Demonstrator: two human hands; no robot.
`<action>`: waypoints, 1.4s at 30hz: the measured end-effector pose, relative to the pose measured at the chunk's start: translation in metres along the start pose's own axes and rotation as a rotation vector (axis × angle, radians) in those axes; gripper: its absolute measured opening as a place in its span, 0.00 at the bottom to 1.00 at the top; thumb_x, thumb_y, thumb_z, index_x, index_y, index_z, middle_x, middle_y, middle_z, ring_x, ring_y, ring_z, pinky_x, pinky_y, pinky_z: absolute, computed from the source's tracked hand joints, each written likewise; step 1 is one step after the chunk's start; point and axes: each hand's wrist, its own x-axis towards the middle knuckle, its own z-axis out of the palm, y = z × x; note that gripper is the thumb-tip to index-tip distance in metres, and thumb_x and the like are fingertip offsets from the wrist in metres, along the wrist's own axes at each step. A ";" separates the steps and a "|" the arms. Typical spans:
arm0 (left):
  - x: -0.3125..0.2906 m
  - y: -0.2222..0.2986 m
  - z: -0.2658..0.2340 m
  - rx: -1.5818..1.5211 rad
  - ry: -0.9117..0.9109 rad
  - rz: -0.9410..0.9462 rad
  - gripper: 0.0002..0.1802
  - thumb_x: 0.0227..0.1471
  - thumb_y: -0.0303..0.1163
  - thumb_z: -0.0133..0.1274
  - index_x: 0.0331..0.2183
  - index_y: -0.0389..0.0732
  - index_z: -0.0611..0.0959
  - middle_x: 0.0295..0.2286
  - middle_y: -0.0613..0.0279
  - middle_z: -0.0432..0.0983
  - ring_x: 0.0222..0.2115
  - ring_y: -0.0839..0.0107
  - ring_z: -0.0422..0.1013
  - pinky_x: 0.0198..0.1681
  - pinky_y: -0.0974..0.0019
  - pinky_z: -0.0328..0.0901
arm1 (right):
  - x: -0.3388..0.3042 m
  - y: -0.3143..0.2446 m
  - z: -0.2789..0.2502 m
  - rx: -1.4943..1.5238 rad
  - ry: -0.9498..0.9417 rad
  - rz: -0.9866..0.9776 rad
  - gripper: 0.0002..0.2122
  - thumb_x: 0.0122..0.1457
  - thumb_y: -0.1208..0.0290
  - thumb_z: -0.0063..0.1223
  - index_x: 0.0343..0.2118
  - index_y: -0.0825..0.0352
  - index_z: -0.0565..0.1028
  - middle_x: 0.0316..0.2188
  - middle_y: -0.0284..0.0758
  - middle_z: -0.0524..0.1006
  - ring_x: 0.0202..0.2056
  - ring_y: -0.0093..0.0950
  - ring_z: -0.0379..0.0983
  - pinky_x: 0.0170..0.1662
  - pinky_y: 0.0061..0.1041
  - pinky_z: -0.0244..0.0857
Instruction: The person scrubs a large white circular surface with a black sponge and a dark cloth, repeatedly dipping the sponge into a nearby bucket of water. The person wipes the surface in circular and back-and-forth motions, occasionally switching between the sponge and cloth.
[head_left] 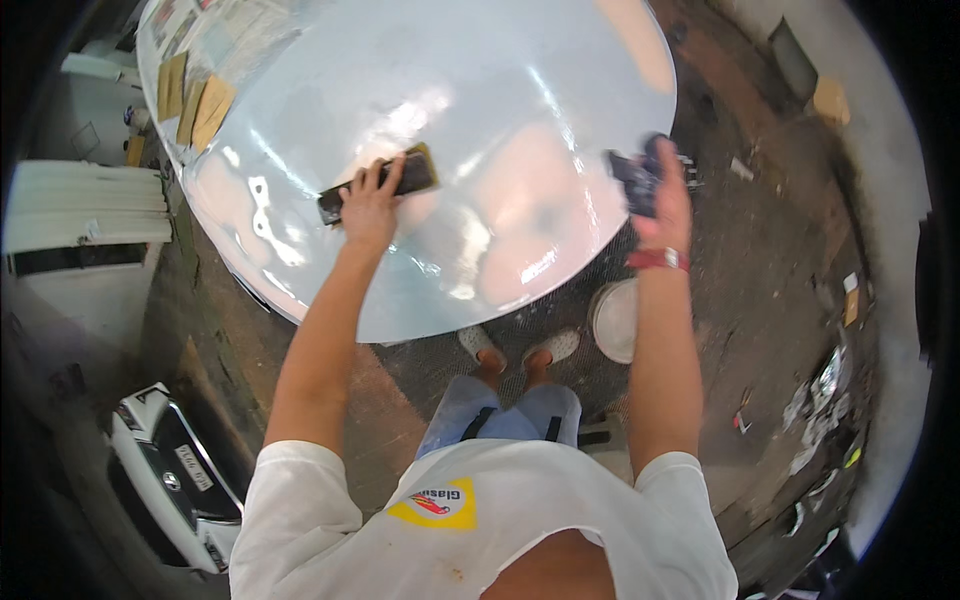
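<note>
Your white shirt (570,490) fills the foreground, below the broad glossy panel (360,60) you stand at.
Your left hand (369,208) grips a long dark block (414,176) from above, fingers draped across it, and the block lies tilted on the panel, left of its middle, among pinkish patches in the pale grey; your right hand (668,205), above a red wristband (657,259), is held up by the panel's right edge and grips a dark item (634,184), too blurred to identify, while a white bucket (615,320) stands on the floor near your right foot and brown pieces (211,112) rest on the panel's upper left edge.
</note>
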 end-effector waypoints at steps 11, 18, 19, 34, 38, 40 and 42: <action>-0.108 -0.018 0.012 -0.553 0.058 -0.155 0.47 0.64 0.45 0.63 0.77 0.57 0.62 0.78 0.48 0.46 0.78 0.41 0.44 0.74 0.21 0.43 | -0.055 0.060 0.351 -0.558 -0.375 -0.488 0.20 0.63 0.56 0.72 0.44 0.73 0.84 0.34 0.35 0.84 0.33 0.24 0.79 0.35 0.27 0.73; -0.276 -0.074 0.072 -0.705 -0.104 -0.536 0.49 0.67 0.50 0.59 0.79 0.54 0.56 0.79 0.45 0.36 0.79 0.35 0.34 0.75 0.19 0.34 | -0.023 0.136 0.393 -1.167 -0.314 -0.489 0.24 0.63 0.49 0.72 0.36 0.73 0.87 0.29 0.36 0.85 0.32 0.26 0.80 0.38 0.31 0.73; -0.280 -0.074 0.076 -0.737 -0.088 -0.573 0.51 0.66 0.51 0.59 0.80 0.52 0.53 0.79 0.44 0.33 0.79 0.35 0.32 0.75 0.19 0.33 | -0.014 0.143 0.404 -1.222 -0.360 -0.542 0.25 0.63 0.48 0.72 0.37 0.74 0.87 0.29 0.37 0.85 0.32 0.27 0.81 0.39 0.32 0.74; -0.251 -0.065 0.098 -0.796 -0.516 -0.786 0.97 0.42 0.74 0.72 0.72 0.30 0.17 0.70 0.19 0.03 0.70 0.24 0.01 0.69 0.16 0.16 | -0.075 0.228 0.324 -1.899 -1.125 -0.977 0.33 0.56 0.55 0.77 0.63 0.56 0.75 0.64 0.42 0.74 0.64 0.48 0.71 0.67 0.49 0.64; -0.238 -0.068 0.094 -0.753 -0.573 -0.792 0.99 0.40 0.75 0.73 0.71 0.31 0.14 0.69 0.21 -0.01 0.69 0.27 -0.02 0.70 0.17 0.16 | -0.071 0.246 0.293 -1.882 -1.166 -1.024 0.31 0.59 0.59 0.74 0.65 0.52 0.74 0.66 0.37 0.72 0.63 0.43 0.70 0.63 0.47 0.67; -0.228 -0.071 0.087 -0.732 -0.596 -0.795 0.99 0.40 0.75 0.73 0.71 0.32 0.14 0.69 0.22 -0.02 0.69 0.28 -0.03 0.71 0.18 0.16 | -0.059 0.245 0.275 -1.879 -1.194 -1.098 0.29 0.61 0.62 0.71 0.65 0.52 0.75 0.65 0.36 0.73 0.63 0.42 0.71 0.62 0.46 0.68; -0.235 -0.075 0.083 -0.712 -0.615 -0.812 0.99 0.39 0.76 0.73 0.71 0.32 0.15 0.69 0.23 -0.01 0.69 0.30 -0.04 0.71 0.19 0.15 | -0.057 0.233 0.243 -1.795 -1.304 -1.150 0.29 0.62 0.67 0.68 0.67 0.51 0.74 0.67 0.36 0.72 0.62 0.42 0.72 0.61 0.46 0.68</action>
